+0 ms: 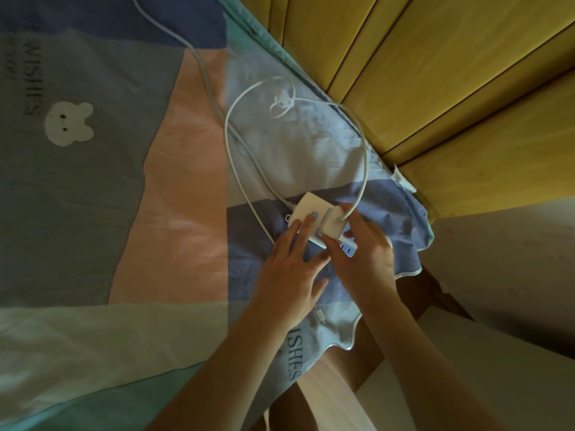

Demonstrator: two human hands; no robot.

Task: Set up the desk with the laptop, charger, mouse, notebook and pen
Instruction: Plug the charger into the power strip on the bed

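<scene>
A white power strip [306, 206] lies on the patchwork quilt [174, 188] near its right edge. My left hand [287, 275] rests flat, its fingertips pressing on the strip. My right hand [365, 247] grips the white charger block [333, 223], which sits on the strip's sockets. The charger's thin white cable [236, 169] loops up over the quilt and back to the block, with a small tie [283, 101] at the top of the loop. The cable's free plug end [320, 315] peeks out below my left hand.
The strip's thicker grey cord [202, 73] runs off toward the top left. A yellow padded headboard [435, 73] stands at the right behind the quilt. A pale wall [513, 259] and a dark gap lie beyond the quilt's right edge.
</scene>
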